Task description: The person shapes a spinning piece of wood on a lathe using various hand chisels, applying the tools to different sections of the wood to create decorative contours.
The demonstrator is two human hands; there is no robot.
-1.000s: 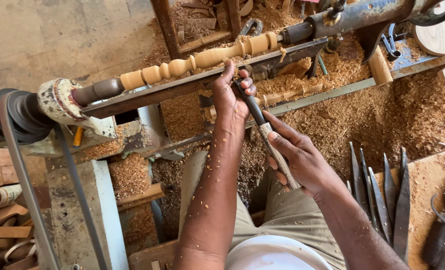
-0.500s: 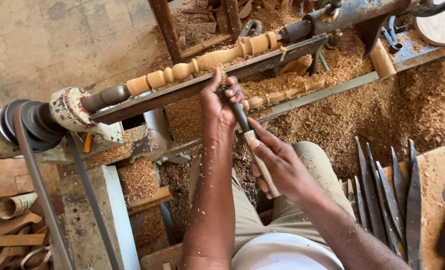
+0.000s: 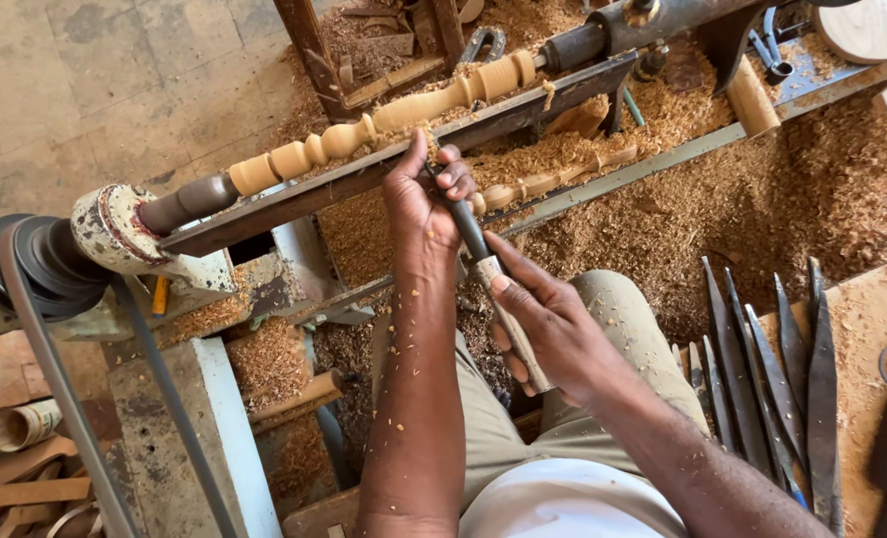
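- Since half a second ago, little has shifted: both hands keep their grip on the chisel [image 3: 483,261], and the left hand [image 3: 425,194] sits at much the same spot along the tool rest [image 3: 383,171], perhaps slightly nearer the workpiece.
- Left hand: fingers curled together over the dark metal shank of the chisel, thumb stretched up towards the turned wooden spindle [image 3: 383,115], pressing the tool down on the rest.
- Right hand [image 3: 553,324]: closed around the pale wooden handle, held lower and nearer the body, as before.
- Chisel: slants from the right hand up to the rest; its tip is hidden behind the left hand's fingers, so contact with the wood cannot be told.
- Spindle: mounted across the lathe [image 3: 115,234], beaded and pale, just beyond the left thumb.
- Wood shavings [image 3: 762,189] cover the bed; a row of spare chisels [image 3: 762,369] lies well apart on the right.
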